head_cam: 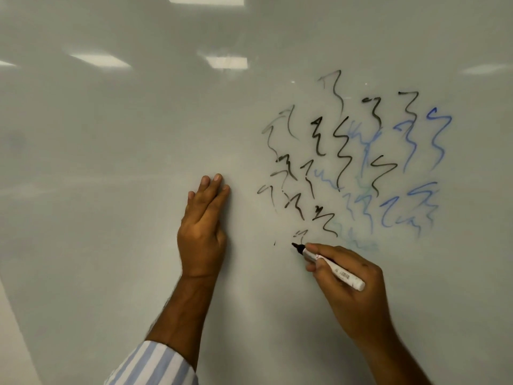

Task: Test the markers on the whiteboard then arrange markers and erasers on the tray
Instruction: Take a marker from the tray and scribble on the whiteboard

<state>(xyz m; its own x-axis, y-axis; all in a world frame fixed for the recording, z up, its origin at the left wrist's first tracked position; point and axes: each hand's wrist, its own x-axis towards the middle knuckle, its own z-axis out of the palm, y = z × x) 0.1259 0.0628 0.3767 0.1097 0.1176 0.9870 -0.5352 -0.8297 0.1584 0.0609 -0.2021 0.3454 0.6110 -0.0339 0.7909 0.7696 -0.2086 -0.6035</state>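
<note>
Pale rectangular reflections of ceiling lights point(100, 60) lie across the upper part of the glossy surface: one cut by the top edge near the middle, two in a row lower down, a thin one at the far left edge and another at the far right. At the bottom edge, a sleeve point(151, 365) with light blue and white stripes shows, pushed up the forearm. A plain white strip of wall point(12, 343) fills the lower left corner, its edge running diagonally.
</note>
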